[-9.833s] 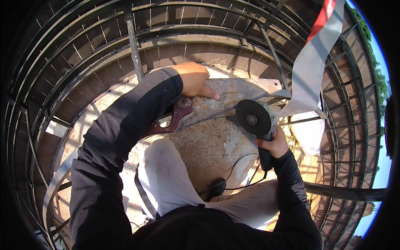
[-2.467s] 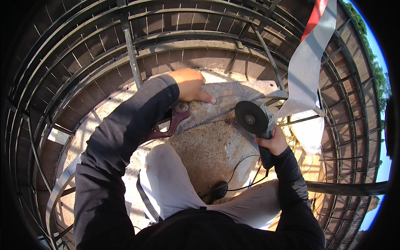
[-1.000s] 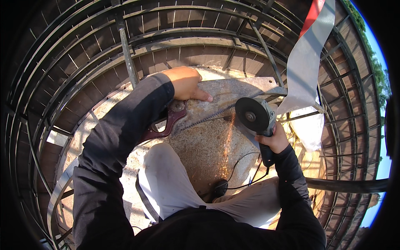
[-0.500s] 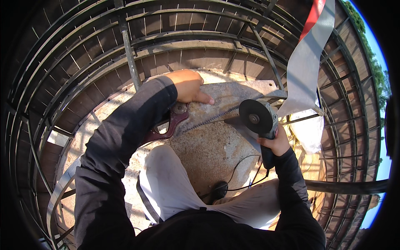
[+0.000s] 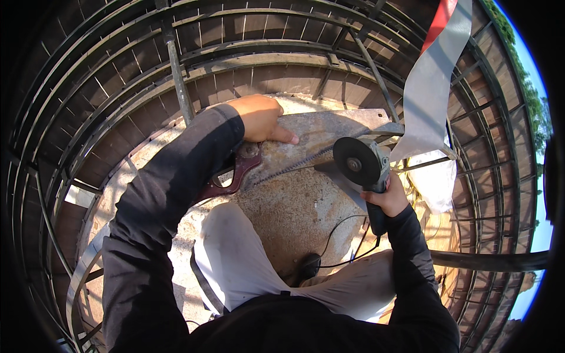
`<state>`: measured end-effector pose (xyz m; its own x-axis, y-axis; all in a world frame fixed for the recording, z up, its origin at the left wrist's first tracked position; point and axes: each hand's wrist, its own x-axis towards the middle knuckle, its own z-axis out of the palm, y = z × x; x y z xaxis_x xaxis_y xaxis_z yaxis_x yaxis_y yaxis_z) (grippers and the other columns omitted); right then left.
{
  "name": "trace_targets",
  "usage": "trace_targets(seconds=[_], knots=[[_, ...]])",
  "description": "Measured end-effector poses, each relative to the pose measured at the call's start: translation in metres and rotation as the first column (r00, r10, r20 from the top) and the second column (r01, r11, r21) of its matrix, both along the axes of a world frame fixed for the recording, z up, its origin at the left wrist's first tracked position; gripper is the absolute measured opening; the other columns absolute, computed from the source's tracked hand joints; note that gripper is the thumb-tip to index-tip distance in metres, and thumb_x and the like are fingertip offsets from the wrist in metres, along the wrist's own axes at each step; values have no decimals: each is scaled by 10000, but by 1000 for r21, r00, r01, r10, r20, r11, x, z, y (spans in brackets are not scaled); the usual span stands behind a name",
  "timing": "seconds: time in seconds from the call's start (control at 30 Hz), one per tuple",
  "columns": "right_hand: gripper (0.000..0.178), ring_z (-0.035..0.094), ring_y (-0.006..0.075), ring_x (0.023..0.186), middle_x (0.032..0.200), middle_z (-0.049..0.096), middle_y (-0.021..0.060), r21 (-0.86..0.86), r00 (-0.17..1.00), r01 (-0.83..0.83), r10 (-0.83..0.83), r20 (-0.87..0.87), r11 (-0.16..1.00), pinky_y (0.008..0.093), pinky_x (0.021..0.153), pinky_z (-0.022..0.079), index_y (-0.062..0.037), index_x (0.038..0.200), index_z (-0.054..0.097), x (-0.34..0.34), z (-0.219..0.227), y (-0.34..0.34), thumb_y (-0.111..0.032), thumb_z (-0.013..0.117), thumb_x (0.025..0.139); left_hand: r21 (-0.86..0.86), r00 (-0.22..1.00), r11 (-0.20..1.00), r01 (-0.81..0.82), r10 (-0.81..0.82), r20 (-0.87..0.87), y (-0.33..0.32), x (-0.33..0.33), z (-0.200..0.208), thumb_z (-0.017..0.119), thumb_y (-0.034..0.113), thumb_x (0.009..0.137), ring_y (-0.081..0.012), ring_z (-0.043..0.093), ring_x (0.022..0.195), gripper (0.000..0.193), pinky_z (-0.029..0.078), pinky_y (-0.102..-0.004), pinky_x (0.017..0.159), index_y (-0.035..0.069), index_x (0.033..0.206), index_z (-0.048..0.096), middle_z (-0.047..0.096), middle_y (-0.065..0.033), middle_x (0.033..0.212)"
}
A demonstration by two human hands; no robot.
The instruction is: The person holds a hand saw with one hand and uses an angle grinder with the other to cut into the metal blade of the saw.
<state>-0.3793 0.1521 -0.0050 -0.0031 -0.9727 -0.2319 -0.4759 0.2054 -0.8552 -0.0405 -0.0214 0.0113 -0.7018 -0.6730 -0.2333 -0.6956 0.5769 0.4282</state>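
Note:
A rusty hand saw (image 5: 318, 128) with a dark red handle (image 5: 244, 167) lies across in front of me, its toothed edge turned toward me. My left hand (image 5: 259, 119) grips the blade's back edge near the handle, the thumb laid over the flat face. In my right hand (image 5: 389, 197) is an angle grinder (image 5: 379, 215), held upright by its body. Its dark round disc (image 5: 357, 162) faces me beside the saw's teeth, toward the blade's far end. Whether the disc touches the teeth, I cannot tell. Some of my left fingers are hidden behind the blade.
A black cable (image 5: 341, 265) runs from the grinder past my shoe (image 5: 308, 267). Curved metal rails (image 5: 253, 62) and dark boards surround me. A grey and red strip (image 5: 432, 76) hangs at the right, above a white bag (image 5: 434, 185). A dark bar (image 5: 488, 262) juts in at the right.
The saw, my left hand and the grinder have all shifted slightly left in the picture. Both hands keep their holds.

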Motion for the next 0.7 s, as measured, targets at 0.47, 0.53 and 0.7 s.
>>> trace_targets(seconds=[0.47, 0.53, 0.7], knots=[[528, 636, 158, 949, 1053, 689, 59, -14, 1000, -6, 6, -15, 1000, 316, 893, 500, 6, 1164, 612, -5, -5, -2, -51, 843, 693, -3, 1000, 1000, 6, -6, 12, 0, 0, 0, 672, 708, 836, -436, 693, 977, 836, 537, -468, 884, -64, 1157, 693, 703, -298, 983], [372, 637, 136, 797, 887, 682, 29, -75, 1000, -12, 11, -13, 997, 299, 755, 519, -22, 1016, 631, 2, -3, -3, -31, 822, 697, -8, 1000, 1000, 9, -9, 3, -1, 0, -1, 674, 704, 837, -436, 694, 977, 830, 536, -469, 882, -65, 1149, 695, 702, -298, 981], [358, 635, 136, 777, 872, 681, 28, -66, 1000, -27, 27, 0, 997, 300, 741, 520, -24, 1000, 636, 1, -3, -5, -36, 822, 695, -15, 1000, 1000, 11, -11, 1, -1, 1, -1, 670, 703, 839, -438, 693, 968, 827, 536, -468, 878, -69, 1135, 698, 701, -298, 974]])
